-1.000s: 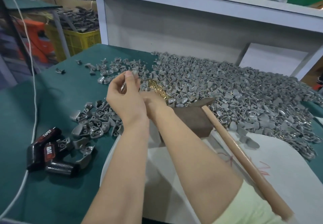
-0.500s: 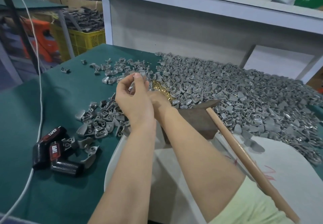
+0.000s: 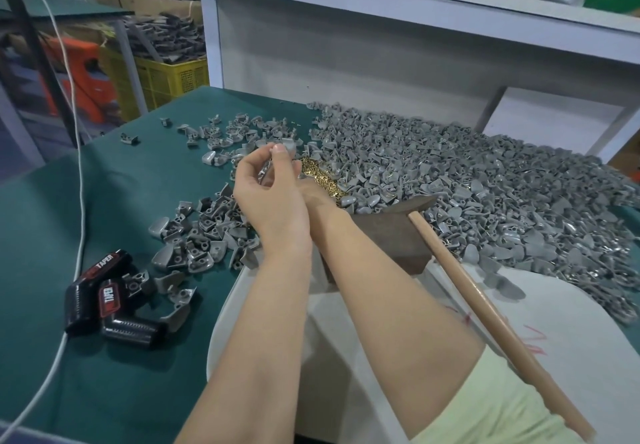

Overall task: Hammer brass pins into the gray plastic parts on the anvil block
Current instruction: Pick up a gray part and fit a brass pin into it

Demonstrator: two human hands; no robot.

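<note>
your left hand [image 3: 272, 197] pinches a gray part [image 3: 265, 174] over the tabletop [image 3: 104, 201], right hand [image 3: 310, 190] tucked behind it, its grip impossible to tell.

hammer [image 3: 485, 305]: 1 | anvil block [image 3: 391, 235]: 1 | black pieces [image 3: 110, 300]: 3 | yellow crate [image 3: 166, 76]: 1 | gray parts [image 3: 450, 173]: uncountable heap

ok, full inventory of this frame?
gray plastic parts: big pile, gray, table right and back
loose gray parts: dozens, gray, left of the hands
brass pins: small heap, brass, just beyond the hands
anvil block: one, brown, table centre
hammer: one, wooden handle, head at the block
black devices: a few, black with red labels, front left
white cable: one, white, left side
yellow crate: one, yellow, background left
left hand: pinches held gray part
right hand: mostly hidden behind left hand
</note>
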